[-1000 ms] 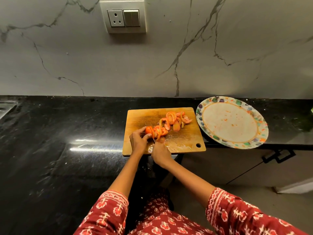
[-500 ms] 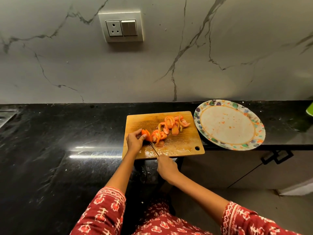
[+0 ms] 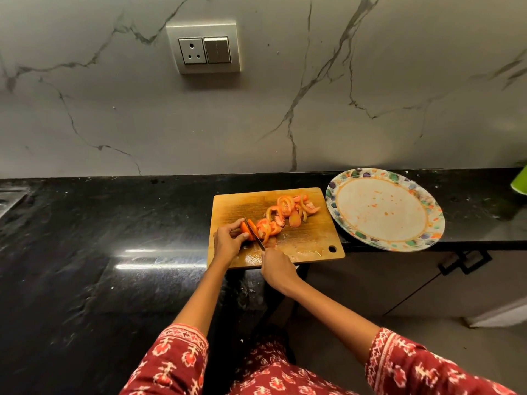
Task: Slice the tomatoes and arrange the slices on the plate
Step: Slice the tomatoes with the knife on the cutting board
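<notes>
Tomato slices (image 3: 288, 213) on cutting board (image 3: 308, 243), plate (image 3: 427, 232) just right, both on counter (image 3: 114, 223).

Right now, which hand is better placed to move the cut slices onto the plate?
Right hand: it is nearer the plate, though it grips the knife. Left hand holds the tomato end.

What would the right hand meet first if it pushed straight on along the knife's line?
Likely the tomato piece that the left hand holds: the right hand points its knife up-left into it. The cutting board lies beneath; depth is unclear, so the left fingertips may be close.
</notes>
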The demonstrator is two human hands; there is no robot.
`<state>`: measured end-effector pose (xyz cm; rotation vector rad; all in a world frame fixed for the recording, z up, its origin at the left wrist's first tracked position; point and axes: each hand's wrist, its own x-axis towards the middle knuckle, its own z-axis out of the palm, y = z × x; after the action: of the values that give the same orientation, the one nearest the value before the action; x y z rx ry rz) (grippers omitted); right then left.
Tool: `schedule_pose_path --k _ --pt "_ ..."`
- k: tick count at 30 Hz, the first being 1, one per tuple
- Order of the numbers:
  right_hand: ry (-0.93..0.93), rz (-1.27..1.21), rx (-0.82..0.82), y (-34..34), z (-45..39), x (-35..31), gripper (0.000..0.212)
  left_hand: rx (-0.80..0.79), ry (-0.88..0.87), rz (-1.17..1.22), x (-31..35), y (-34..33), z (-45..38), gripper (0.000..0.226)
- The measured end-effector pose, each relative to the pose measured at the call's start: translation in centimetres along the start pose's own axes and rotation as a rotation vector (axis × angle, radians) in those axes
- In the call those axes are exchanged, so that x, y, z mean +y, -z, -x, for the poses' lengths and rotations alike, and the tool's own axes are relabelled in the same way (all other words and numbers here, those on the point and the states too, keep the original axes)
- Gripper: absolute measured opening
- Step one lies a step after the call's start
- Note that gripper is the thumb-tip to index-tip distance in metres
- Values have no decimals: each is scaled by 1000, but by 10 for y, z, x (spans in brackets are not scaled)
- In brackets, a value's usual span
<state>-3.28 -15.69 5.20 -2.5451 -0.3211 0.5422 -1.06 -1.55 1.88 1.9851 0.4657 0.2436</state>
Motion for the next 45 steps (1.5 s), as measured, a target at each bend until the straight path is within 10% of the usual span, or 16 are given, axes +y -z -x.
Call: schedule_pose_path --k 39,45 --pt "107 437 93 -14 12 19 28 110 -5 92 -6 -1 21 53" --pt "41 105 26 -4 -5 23 27 47 -84 21 -1 -7 21 58"
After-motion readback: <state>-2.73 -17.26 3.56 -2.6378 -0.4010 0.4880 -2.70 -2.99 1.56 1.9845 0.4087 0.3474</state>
